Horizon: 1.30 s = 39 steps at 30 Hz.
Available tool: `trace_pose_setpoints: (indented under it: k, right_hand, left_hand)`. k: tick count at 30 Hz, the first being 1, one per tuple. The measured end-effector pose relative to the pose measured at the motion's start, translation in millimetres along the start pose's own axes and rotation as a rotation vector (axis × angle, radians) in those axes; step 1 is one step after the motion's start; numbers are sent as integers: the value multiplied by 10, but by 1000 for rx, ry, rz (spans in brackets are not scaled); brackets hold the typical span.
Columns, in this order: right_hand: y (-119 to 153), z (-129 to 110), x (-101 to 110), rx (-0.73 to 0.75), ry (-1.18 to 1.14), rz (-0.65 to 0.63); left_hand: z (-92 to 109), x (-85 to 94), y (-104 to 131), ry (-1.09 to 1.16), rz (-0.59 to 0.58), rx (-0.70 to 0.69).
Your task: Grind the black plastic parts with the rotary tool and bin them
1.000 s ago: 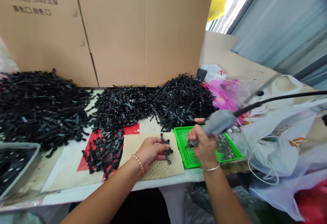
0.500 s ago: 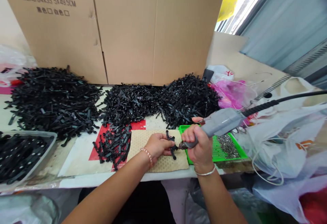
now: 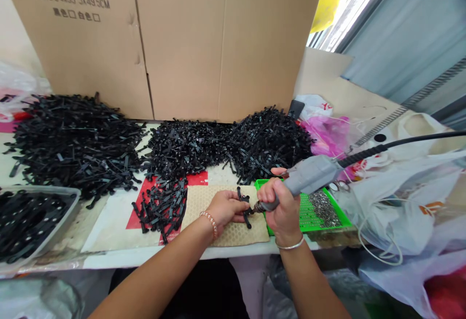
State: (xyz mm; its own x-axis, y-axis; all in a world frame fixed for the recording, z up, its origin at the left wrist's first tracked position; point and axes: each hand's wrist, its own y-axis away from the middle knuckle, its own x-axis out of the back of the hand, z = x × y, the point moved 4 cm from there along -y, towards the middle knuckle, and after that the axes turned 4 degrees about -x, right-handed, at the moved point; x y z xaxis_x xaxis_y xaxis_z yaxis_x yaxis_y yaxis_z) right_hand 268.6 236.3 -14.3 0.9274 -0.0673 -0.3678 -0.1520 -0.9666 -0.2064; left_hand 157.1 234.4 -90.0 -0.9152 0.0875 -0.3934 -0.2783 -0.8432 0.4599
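The person's left hand (image 3: 226, 208) rests on a tan honeycomb mat (image 3: 222, 234) at the front edge of the worktop (image 3: 109, 260), its fingers closed on a small black plastic part (image 3: 244, 206) that lies on the mat just to their right. The right hand (image 3: 278, 205) is wrapped tight around a grey power driver (image 3: 309, 176), thumb raised on top, with the tool's tip pressed down onto the black part beside the left fingertips. A black cable (image 3: 400, 142) runs from the back of the driver off to the right.

Just beside the right hand sits a green perforated tray (image 3: 338, 219) holding a heap of small silvery screws (image 3: 322, 207). Left of the mat lies a loose bunch of black strips (image 3: 162, 207) on a red sheet (image 3: 134, 219). Behind them, large piles of the same black parts (image 3: 182, 146) stretch across the worktop, backed by a big cardboard box (image 3: 182, 42). A clear bin (image 3: 69, 200) of black parts stands at the far left, and plastic bags (image 3: 407, 212) crowd the right side.
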Motion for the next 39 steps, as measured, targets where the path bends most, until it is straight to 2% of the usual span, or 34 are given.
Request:
trace_pose_setpoints:
  k: [15, 25, 29, 39]
  right_hand:
    - [-9, 42, 26, 2, -38, -25]
    - [19, 46, -7, 3, 0, -52]
    - [38, 84, -12, 16, 48, -132]
    - [-10, 169, -40, -19, 3, -437]
  left_hand:
    - [83, -31, 64, -15, 14, 17]
    - [39, -24, 27, -18, 7, 14]
    - [18, -24, 6, -25, 18, 18]
    - [28, -30, -10, -21, 7, 58]
